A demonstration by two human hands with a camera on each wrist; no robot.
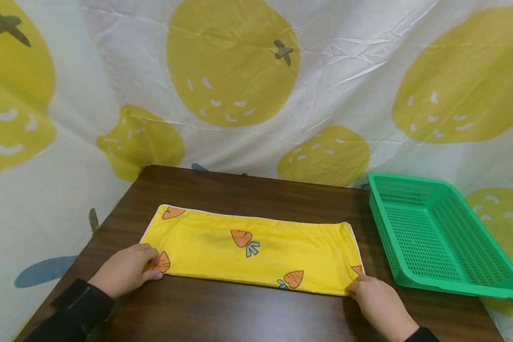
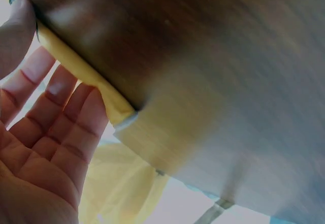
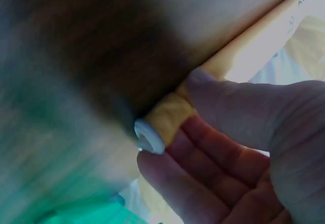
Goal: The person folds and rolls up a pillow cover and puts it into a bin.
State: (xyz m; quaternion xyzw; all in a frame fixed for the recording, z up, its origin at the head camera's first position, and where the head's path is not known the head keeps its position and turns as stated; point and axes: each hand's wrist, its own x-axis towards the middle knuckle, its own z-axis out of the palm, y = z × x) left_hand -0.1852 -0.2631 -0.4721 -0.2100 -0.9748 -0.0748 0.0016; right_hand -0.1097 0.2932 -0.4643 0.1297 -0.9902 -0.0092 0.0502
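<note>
A yellow cloth (image 1: 213,251) printed with orange carrots and edged in white lies folded into a long strip across the brown table (image 1: 222,313). At its near left corner my left hand (image 1: 128,270) holds the edge, fingers over the top and thumb at the front. The left wrist view shows the fingertips of that hand (image 2: 56,132) along the folded edge. My right hand (image 1: 380,304) pinches the near right corner between thumb and fingers. Close up, the rolled white end of the cloth (image 3: 170,115) sits at the fingertips of the right hand (image 3: 238,148).
A green plastic basket (image 1: 403,278) with perforated sides stands to the right of the cloth, near the table's right edge. Behind and to the left hangs a white curtain (image 1: 111,61) with large yellow fruit shapes, meeting the table's back edge.
</note>
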